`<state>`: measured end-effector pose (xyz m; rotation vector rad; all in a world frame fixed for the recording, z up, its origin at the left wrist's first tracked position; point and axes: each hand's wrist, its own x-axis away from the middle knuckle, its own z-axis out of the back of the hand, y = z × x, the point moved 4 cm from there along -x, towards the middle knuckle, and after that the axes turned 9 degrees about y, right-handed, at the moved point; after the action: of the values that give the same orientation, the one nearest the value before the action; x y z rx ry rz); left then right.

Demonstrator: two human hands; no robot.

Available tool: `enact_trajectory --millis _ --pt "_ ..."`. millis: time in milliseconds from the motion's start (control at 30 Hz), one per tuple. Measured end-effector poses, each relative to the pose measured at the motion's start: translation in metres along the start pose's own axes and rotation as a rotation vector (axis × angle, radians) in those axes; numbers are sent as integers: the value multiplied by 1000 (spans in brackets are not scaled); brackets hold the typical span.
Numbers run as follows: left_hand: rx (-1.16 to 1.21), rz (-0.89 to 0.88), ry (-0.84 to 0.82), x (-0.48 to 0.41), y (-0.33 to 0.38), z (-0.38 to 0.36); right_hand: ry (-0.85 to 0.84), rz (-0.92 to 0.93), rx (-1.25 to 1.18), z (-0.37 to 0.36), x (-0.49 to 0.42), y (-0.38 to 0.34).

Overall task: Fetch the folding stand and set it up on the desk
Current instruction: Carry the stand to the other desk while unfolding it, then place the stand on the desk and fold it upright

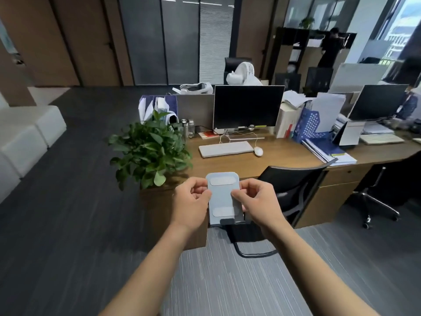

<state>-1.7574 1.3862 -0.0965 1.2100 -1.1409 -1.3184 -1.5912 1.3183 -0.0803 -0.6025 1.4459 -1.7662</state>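
Head view: I see the folding stand (pixel 222 198) fetched, held mid-frame off the bench (pixel 268 163). Left hand (pixel 193 201) and right hand (pixel 255 200) each pinch a side edge. Unfolding looks underway; placing on bench remains.

Stand held before the tabletop

Both hands (pixel 224 201) grip the stand (pixel 222 197) in front of the tabletop (pixel 284 153); plant (pixel 148 151) left, chair (pixel 293 185) right, keyboard (pixel 226 148) before the monitor (pixel 248 107).

My wooden desk (pixel 284 156)

Keyboard (pixel 226 148) before the monitor (pixel 248 107), mouse (pixel 258 151) just right of the keyboard, plant (pixel 148 151) far left of it.
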Motion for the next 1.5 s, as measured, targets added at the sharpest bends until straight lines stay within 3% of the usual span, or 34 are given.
enact_trajectory --millis 467,833,1233,1500 --pt "-78 35 74 -300 -37 -135 -61 -16 -2 -88 -332 44" --pt "-115 140 106 -479 -92 -217 -80 -122 47 -156 -527 101" --pt "-173 285 236 -692 -216 -286 -139 -229 152 -284 -736 203" --pt "-304 389 243 -770 -323 -314 -208 -292 225 -340 -807 298"
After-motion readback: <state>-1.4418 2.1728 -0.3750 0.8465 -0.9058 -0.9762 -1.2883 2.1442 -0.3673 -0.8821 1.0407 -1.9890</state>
